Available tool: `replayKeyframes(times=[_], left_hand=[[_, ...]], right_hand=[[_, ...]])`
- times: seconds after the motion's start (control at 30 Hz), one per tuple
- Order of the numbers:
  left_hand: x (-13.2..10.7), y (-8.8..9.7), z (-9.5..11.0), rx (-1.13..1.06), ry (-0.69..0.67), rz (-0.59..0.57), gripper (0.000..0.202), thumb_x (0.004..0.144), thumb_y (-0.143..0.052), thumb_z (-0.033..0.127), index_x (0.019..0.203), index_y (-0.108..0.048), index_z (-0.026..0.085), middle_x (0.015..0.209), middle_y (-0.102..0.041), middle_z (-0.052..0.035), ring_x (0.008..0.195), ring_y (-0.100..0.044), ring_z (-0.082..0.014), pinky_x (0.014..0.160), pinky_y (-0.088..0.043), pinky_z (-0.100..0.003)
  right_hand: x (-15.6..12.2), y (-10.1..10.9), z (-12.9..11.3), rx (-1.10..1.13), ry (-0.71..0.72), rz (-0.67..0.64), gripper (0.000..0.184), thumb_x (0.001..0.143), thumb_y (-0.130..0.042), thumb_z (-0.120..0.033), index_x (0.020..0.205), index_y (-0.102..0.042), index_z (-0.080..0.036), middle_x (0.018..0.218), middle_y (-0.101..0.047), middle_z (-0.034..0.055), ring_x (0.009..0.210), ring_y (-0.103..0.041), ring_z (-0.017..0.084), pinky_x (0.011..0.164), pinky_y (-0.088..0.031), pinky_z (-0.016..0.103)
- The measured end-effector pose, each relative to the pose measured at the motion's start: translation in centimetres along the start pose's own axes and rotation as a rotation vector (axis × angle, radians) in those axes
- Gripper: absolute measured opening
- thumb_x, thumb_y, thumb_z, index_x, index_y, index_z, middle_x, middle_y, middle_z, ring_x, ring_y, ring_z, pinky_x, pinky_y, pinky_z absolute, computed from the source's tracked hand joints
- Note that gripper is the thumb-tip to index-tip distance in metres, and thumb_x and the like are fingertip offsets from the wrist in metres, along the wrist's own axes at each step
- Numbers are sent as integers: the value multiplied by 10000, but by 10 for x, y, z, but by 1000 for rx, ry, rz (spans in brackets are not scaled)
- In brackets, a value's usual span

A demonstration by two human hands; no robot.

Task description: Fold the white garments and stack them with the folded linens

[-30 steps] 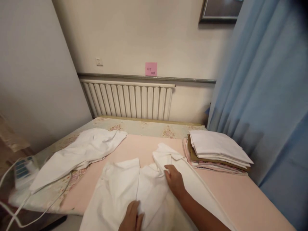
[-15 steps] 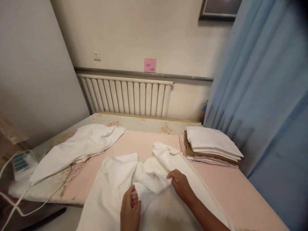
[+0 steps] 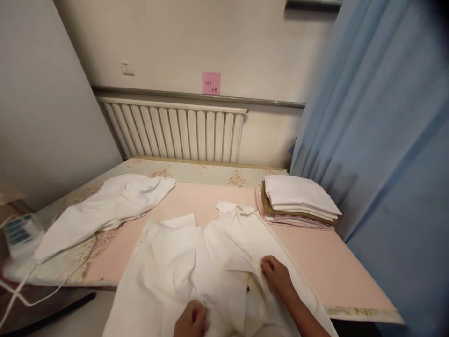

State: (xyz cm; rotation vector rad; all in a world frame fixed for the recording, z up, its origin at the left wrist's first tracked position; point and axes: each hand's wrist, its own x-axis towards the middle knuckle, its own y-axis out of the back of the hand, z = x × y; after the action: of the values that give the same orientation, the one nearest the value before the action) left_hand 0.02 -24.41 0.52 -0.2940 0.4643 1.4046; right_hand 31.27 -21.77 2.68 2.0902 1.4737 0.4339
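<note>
A white garment [image 3: 217,243] lies crumpled across the front of the padded table, partly opened, its near end running out of view at the bottom. My right hand [image 3: 276,275] pinches its fabric at the right, fingers closed at the edge of a flap. Below that flap a small dark mark [image 3: 248,289] shows on the cloth. At the lower middle, my left hand [image 3: 191,319] is curled closed at the cloth's folds, somewhat smeared by motion. Another white cloth piece [image 3: 108,208] lies bunched on the table's left.
A stack of folded fabrics [image 3: 300,199] sits at the back right. White cables [image 3: 21,292] and a clear plastic box [image 3: 24,236] are at the left edge. A blue curtain [image 3: 379,140] hangs on the right; a radiator [image 3: 175,128] stands behind the pink-covered table [image 3: 329,262].
The raised fold between my hands has come down and spread out. My left hand has moved down, my right hand slightly right and down. The view has shifted a little.
</note>
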Motion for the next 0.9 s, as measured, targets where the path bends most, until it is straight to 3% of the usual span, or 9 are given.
replayKeyframes(times=[0.1,0.17,0.23,0.33,0.43,0.6,0.77,0.9], left_hand=[[2,0,5,-324,324,61,279,699,-752,314,695,-498,201,668,-627,-3,702,-654,-178,690,-511,-303],[1,-4,10,-502,384,39,289,682,-782,276,744,-513,190,770,-675,-39,796,-682,-188,768,-526,-321],[2,-9,13,-630,380,15,299,672,-798,247,788,-530,183,821,-696,-50,835,-690,-188,823,-526,-317],[4,-17,16,-734,370,43,276,696,-776,195,860,-554,185,764,-696,-9,727,-686,-164,834,-534,-309],[5,-19,17,-811,296,83,216,743,-702,111,886,-560,191,743,-696,12,716,-682,-161,835,-543,-311],[-3,-13,18,-804,139,108,188,772,-658,90,926,-578,163,850,-721,-38,881,-694,-216,883,-548,-362],[-4,-17,14,-962,219,61,213,778,-664,91,945,-560,175,940,-733,-65,927,-695,-230,936,-526,-414],[-1,-29,13,-894,328,65,235,769,-689,107,961,-560,152,983,-732,-105,893,-707,-231,911,-541,-398]], right_hand=[[8,-8,-12,-86,-47,-33,242,828,-431,-381,774,-595,-211,684,-631,0,666,-592,171,635,-402,258],[12,-13,-18,-136,-61,-46,228,821,-473,-388,795,-606,-205,705,-634,3,673,-582,166,622,-381,249],[15,-18,-23,-176,-54,-55,178,781,-547,-373,781,-603,-204,688,-620,-2,651,-556,163,593,-344,247],[18,-20,-29,-257,-13,-60,144,731,-594,-270,626,-518,-206,615,-555,-18,610,-488,149,567,-273,252],[18,-16,-31,-323,14,-24,238,795,-519,-219,577,-425,-209,590,-505,-19,603,-448,140,580,-250,259],[11,-13,-28,-392,16,7,254,894,-436,-248,642,-436,-214,648,-546,1,637,-478,149,595,-246,262],[5,-17,-29,-410,-18,-16,166,881,-489,-283,731,-511,-216,692,-601,6,660,-535,156,574,-254,254],[6,-19,-34,-441,-20,13,168,857,-565,-358,943,-555,-214,768,-644,15,719,-586,172,593,-289,250]])
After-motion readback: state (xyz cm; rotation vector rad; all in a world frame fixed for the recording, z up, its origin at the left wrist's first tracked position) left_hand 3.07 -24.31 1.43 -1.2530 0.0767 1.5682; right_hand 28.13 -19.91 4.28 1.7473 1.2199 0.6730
